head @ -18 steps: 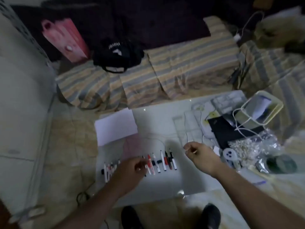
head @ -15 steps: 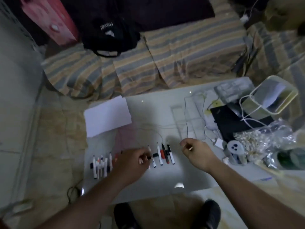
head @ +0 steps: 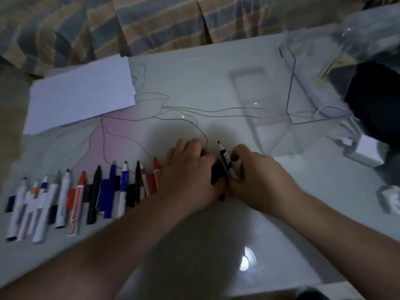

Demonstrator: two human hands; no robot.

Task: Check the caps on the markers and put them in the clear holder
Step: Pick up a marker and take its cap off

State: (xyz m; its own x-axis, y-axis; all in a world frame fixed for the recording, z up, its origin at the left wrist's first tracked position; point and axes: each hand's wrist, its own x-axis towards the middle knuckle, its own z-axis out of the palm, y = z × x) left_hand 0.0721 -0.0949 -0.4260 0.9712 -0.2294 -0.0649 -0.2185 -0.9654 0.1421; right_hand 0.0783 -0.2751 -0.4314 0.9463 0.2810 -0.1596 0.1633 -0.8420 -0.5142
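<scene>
A black-and-white marker (head: 225, 158) with its dark tip bare points away from me at the right end of the row. My right hand (head: 257, 176) grips its barrel. My left hand (head: 190, 169) presses against it from the left, closed on a black piece (head: 217, 177) that looks like its cap. Several more markers (head: 93, 191) in black, blue, red and white lie side by side to the left, some with bare tips. The clear holder (head: 291, 87) stands at the far right of the table, apart from both hands.
The white table (head: 216, 72) carries a white paper sheet (head: 80, 94) at the far left and a thin grey wire (head: 194, 109) across the middle. A black object (head: 374, 105) and white clutter sit at the right edge. Striped cloth (head: 151, 18) lies beyond the table.
The view has moved much closer to the table. My hands have come together at the right end of the marker row, and one black-and-white marker is now held between them.
</scene>
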